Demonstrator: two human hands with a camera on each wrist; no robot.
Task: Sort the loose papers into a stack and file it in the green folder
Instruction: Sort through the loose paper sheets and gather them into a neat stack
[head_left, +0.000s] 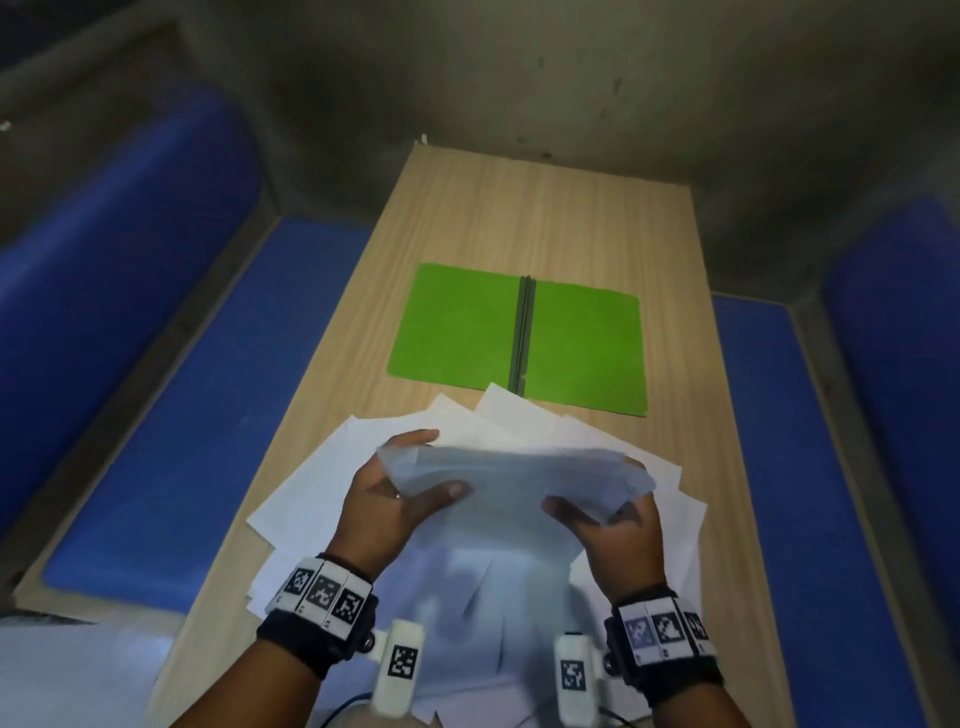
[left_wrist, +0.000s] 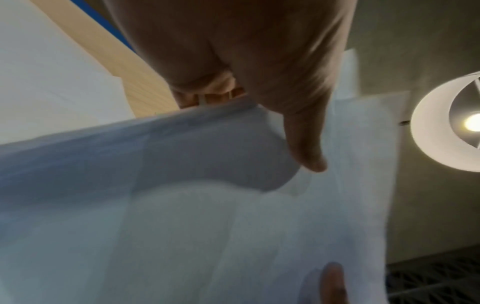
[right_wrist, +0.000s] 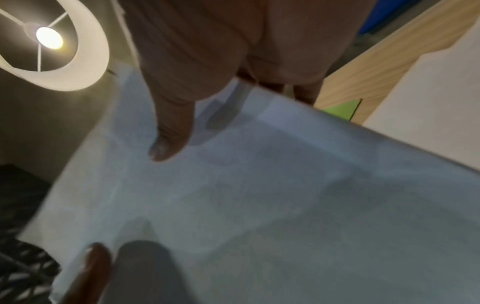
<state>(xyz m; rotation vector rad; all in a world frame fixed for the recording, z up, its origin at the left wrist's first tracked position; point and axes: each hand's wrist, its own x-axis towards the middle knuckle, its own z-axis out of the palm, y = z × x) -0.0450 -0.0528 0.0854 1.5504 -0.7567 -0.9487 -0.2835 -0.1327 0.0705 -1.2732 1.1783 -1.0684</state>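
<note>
The green folder (head_left: 519, 338) lies open and flat in the middle of the wooden table (head_left: 545, 208); a corner of the folder (right_wrist: 342, 109) shows in the right wrist view. Loose white papers (head_left: 311, 483) are fanned out on the table in front of it. I hold a bunch of white sheets (head_left: 509, 478) tilted up above them. My left hand (head_left: 400, 483) grips its left edge, thumb on the near face. My right hand (head_left: 613, 509) grips the right edge the same way. Up close, the sheets (left_wrist: 207, 226) (right_wrist: 259, 195) fill both wrist views.
Blue cushioned benches (head_left: 182, 389) (head_left: 789, 467) run along both sides of the table. A grey wall stands behind the table's far end. A round ceiling lamp (left_wrist: 446, 123) (right_wrist: 52, 41) shows in the wrist views.
</note>
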